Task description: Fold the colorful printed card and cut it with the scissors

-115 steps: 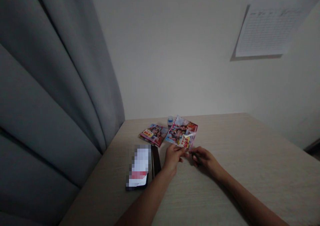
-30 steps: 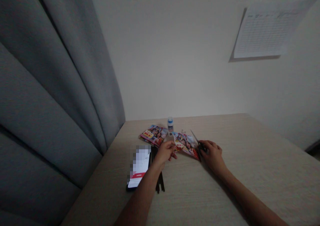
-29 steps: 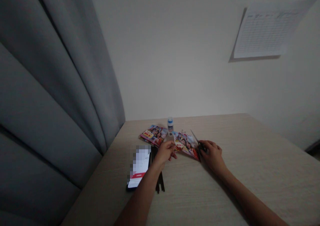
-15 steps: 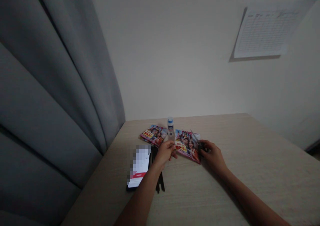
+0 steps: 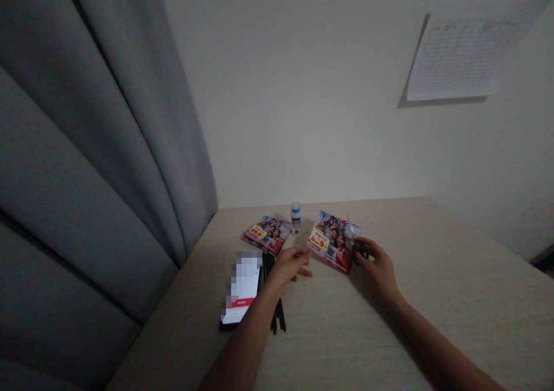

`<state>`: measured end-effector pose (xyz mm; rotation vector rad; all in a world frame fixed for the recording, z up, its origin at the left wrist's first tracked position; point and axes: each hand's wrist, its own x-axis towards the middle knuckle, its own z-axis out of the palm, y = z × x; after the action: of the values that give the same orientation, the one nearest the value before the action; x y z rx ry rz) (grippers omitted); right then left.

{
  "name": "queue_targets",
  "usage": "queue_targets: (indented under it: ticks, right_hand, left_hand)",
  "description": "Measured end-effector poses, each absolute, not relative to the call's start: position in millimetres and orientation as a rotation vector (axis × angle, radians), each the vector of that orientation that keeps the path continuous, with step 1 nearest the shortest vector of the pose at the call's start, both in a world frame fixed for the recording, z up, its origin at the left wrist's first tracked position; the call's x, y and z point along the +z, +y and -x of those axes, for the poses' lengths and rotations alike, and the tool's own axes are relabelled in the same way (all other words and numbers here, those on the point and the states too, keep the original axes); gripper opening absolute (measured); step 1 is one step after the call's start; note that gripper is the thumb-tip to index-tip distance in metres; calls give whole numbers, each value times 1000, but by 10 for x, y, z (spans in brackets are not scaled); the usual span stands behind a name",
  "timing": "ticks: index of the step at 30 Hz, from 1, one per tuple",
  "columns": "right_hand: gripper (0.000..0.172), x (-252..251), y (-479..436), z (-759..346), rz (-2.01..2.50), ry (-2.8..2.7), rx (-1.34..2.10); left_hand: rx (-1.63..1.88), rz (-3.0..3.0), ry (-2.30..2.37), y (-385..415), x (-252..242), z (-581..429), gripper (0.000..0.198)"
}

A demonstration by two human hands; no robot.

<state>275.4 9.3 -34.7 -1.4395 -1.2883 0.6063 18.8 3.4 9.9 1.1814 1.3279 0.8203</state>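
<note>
A colourful printed flyer, with people and a yellow price patch on it, lies between my two hands. My left hand is at its lower left corner, fingers stretched out and apart, the fingertips close to the edge; whether they touch it I cannot tell. In my right hand is a pair of scissors with dark handles. Their thin blades point up and away over the flyer's right side. To the left lies a similar flyer or small stack of flyers.
Behind my left hand a small white bottle with a blue cap stands upright. A lit phone and dark narrow strips lie by my left forearm. A grey curtain hangs at the left, and a printed sheet is on the wall.
The flyer between my hands has shifted right and slightly away from me. My left fingers have spread from their pinch near its edge. My right hand moved slightly right with the scissors.
</note>
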Motion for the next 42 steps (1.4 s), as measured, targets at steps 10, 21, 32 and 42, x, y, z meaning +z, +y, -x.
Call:
queue_targets:
  ticks: [10,21,32,42]
  right_hand:
    - [50,-337,62,-2619,1366,-1300,647]
    - [46,-395,100,-2587,1331,-1353,669]
    - [48,-265,28,-2523,1328,-1291,695]
    - [47,-252,12,-2505,1351,-1311,667]
  left_hand:
    - [764,-1274,1001,-116,-40,-518,38]
    - [929,-1198,1130,-32,-86,-481,30]
    - [915,-1159,1167,-71,-47,-529,29]
    - [900,-1169,1166,-89,-115,-571,29]
